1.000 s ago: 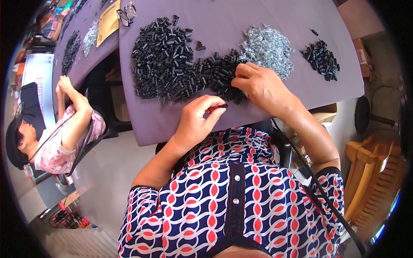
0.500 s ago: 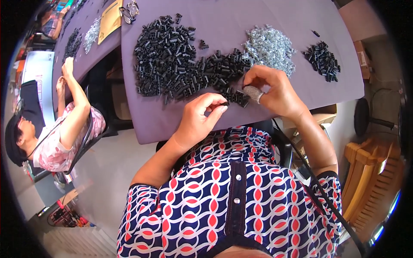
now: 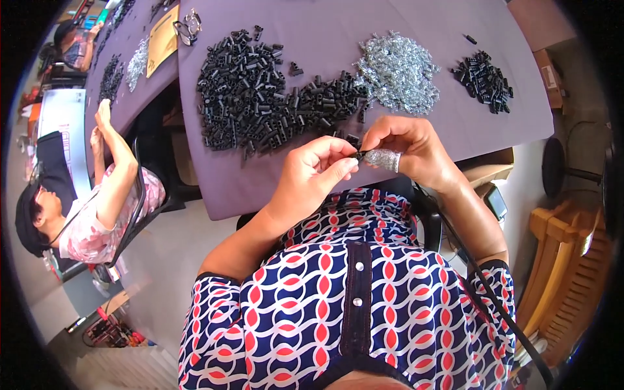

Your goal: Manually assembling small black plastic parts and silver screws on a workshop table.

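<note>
My left hand (image 3: 315, 174) pinches a small black plastic tube piece (image 3: 359, 155) between thumb and fingers. Close against it, my right hand (image 3: 419, 151) has thumb and forefinger brought together at the piece's other end; whatever those fingertips hold is too small to make out. A grey-silver wrap (image 3: 382, 160) covers the right thumb. Just beyond both hands spreads a large heap of black tube pieces (image 3: 240, 91), reaching right toward a heap of small shiny silver metal parts (image 3: 400, 71). Farther right lies a smaller pile of black pieces (image 3: 482, 81).
Everything lies on a purple-grey covered table (image 3: 338, 26). Stray black pieces (image 3: 296, 68) sit beyond the heap. Glasses (image 3: 188, 27) and a yellow-brown envelope (image 3: 162, 40) lie at the far left. A seated person (image 3: 107, 208) works at the left. A wooden chair (image 3: 565, 260) stands at the right.
My hands have come together: the right moved down and left of the piles, its fingertips now meeting the black piece in my left hand. The view has shifted slightly.
</note>
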A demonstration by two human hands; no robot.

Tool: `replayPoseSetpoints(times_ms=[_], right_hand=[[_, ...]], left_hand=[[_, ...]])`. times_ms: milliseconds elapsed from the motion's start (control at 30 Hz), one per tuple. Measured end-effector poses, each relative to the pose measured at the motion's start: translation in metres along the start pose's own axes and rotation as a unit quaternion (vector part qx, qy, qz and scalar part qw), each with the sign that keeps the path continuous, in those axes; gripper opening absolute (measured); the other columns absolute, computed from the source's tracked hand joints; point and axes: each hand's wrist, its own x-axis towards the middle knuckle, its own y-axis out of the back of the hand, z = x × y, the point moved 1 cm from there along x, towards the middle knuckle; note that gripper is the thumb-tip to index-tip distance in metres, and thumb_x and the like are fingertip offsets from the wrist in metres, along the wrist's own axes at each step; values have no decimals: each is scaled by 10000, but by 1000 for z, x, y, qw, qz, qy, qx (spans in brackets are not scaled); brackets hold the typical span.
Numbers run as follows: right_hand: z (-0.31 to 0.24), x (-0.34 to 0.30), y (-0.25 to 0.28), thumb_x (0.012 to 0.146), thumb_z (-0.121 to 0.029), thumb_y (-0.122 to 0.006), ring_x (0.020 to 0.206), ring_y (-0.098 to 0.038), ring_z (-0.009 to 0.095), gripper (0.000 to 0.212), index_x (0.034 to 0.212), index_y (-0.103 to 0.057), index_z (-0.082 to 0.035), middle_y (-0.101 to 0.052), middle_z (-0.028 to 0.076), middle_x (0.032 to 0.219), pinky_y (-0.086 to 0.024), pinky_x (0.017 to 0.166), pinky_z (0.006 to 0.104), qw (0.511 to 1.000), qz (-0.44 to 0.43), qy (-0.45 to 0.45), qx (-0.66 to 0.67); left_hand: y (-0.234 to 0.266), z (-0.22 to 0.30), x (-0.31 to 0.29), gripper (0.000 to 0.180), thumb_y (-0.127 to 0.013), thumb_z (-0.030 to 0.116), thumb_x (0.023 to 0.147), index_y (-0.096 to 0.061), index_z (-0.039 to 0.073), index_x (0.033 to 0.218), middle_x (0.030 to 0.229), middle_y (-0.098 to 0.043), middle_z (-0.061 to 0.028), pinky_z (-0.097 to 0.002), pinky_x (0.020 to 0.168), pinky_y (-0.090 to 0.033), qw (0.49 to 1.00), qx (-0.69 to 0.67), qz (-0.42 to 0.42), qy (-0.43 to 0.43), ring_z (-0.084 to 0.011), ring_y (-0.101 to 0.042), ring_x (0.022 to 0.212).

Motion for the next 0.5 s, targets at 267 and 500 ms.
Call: replayPoseSetpoints(times_ms=[267, 500], right_hand=[[-16, -1, -2, 788, 129, -672, 845, -632, 120, 232, 972, -663, -12, -635, 41, 883, -505, 741, 269, 966, 4, 57, -253], [-30, 3, -7, 647, 163, -603, 873, -659, 267, 336, 945, -648, 16, -644, 97, 914, -525, 749, 335, 926, -56, 99, -361]], left_hand=[[2, 0, -1, 185, -638, 49, 957, -634, -47, 1115, 949, -701, -88, -252, 767, -539, 999, -5, -24, 44, -115, -656, 825], [6, -3, -1, 185, -643, 51, 952, -641, -53, 1105, 935, -702, -87, -251, 743, -544, 998, -11, -34, 59, -117, -660, 802]])
